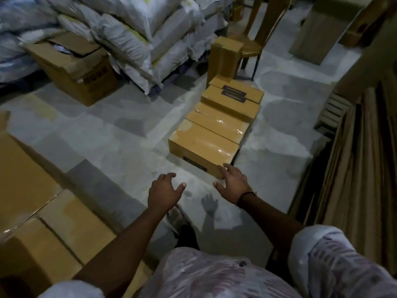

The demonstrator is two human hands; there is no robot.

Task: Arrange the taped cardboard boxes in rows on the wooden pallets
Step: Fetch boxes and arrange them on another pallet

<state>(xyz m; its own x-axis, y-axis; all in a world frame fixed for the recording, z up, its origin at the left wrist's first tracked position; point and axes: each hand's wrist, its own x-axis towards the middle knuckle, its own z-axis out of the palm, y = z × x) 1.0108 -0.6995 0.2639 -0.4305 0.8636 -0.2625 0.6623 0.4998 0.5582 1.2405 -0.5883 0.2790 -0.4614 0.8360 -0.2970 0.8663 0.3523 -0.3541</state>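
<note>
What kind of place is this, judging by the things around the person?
Probably a storeroom or warehouse: it holds a row of taped cardboard boxes, piled white sacks behind it, and flat cardboard sheets leaning at the right.

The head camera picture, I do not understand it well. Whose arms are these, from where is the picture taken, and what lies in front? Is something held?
There is no machine here. A person wears a camera on the head, so you look forward and down along their own two arms. The left hand and the right hand are both open and hold nothing. The right hand reaches the near corner of the closest taped brown cardboard box, the first of a row of such boxes. Whether it touches the box is unclear. Grey floor lies around the row. Behind are white sacks, an open brown carton and a brown chair.
</note>
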